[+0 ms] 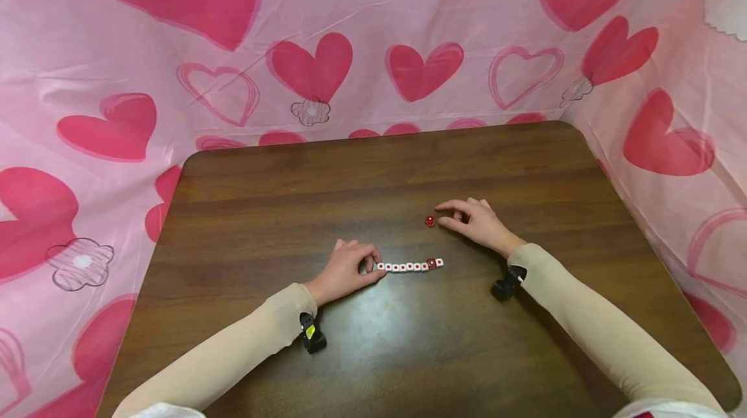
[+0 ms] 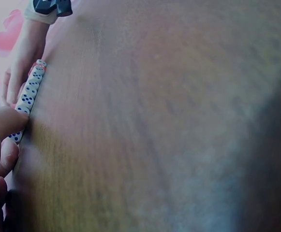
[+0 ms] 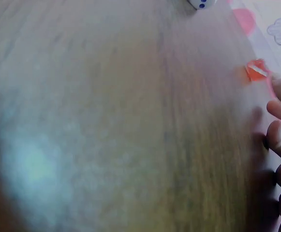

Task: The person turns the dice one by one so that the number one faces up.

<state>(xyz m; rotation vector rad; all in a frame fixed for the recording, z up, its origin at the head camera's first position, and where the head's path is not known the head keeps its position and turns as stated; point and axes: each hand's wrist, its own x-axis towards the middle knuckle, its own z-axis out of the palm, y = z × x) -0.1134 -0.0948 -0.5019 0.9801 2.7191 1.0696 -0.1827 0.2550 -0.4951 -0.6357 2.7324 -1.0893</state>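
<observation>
A row of small white dice lies across the middle of the table, each with a single red pip on top; blue pips mark their sides in the left wrist view. One translucent red die sits in the row, second from the right end. My left hand pinches the row's left end between thumb and forefinger, partly covering the end die. Farther back, a loose red die lies just left of the fingertips of my right hand, whose thumb and forefinger are spread apart with nothing between them.
The brown wooden table has rounded corners. Pink cloth with hearts hangs behind it and along both sides. Each wrist wears a small black camera, one on the left sleeve and one on the right sleeve.
</observation>
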